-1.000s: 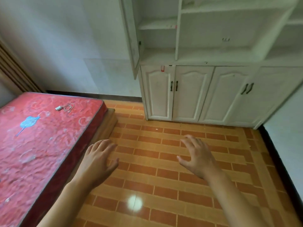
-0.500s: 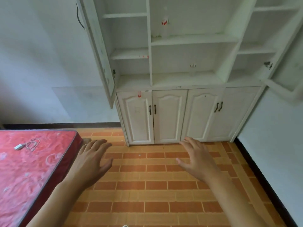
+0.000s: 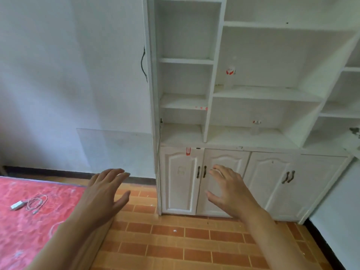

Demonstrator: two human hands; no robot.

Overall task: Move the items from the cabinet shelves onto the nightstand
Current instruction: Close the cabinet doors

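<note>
Your left hand (image 3: 101, 193) and right hand (image 3: 229, 190) hang spread and empty, ready to reach. The clear bottle (image 3: 230, 75) stands well above your right hand on the cabinet (image 3: 266, 92) shelf; a smaller item (image 3: 256, 126) sits lower.

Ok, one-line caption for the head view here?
Both hands, left and right, open and empty before the white cabinet; a clear bottle stands on its middle shelf.
</note>
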